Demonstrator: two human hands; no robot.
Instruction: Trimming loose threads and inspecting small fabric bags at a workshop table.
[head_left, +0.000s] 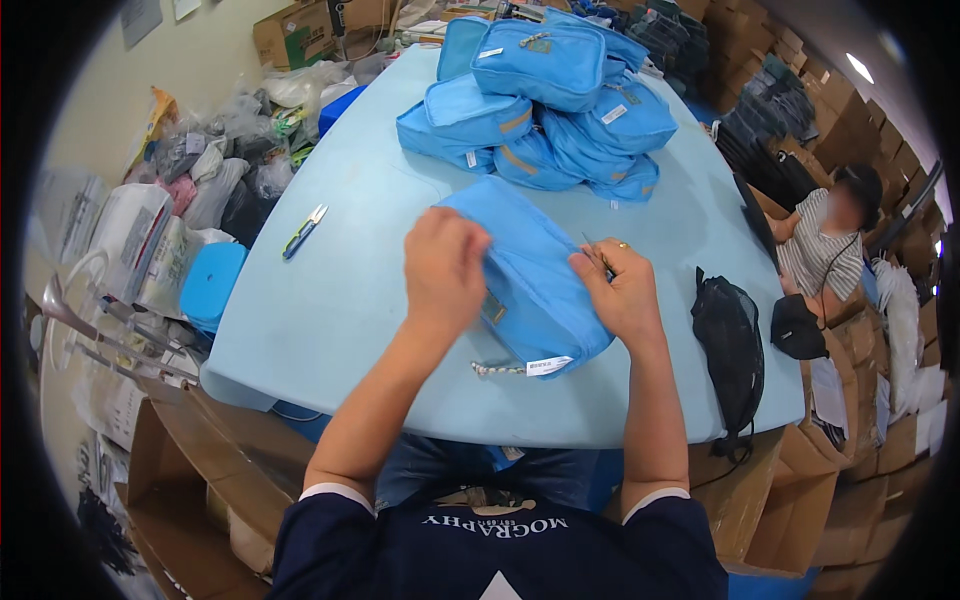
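A blue fabric zip pouch [545,285] lies on the table in front of me, with a white label [549,366] and a braided cord pull [497,370] at its near edge. My left hand [443,268] is over the pouch's left side, its fingers curled together and slightly blurred; what they pinch, if anything, is hidden. At the pouch's right edge my right hand [622,285] is closed around a small thin metal tool [597,262], mostly covered by the fingers. Thread snips [304,232] with blue-and-yellow handles lie apart on the left.
Several similar blue pouches [540,65] are piled at the table's far end. A black mesh bag [727,345] lies near the right edge. A blue stool [213,285] and plastic bags [225,180] stand left; cardboard boxes [770,500] flank the table. A seated person [825,235] is at right.
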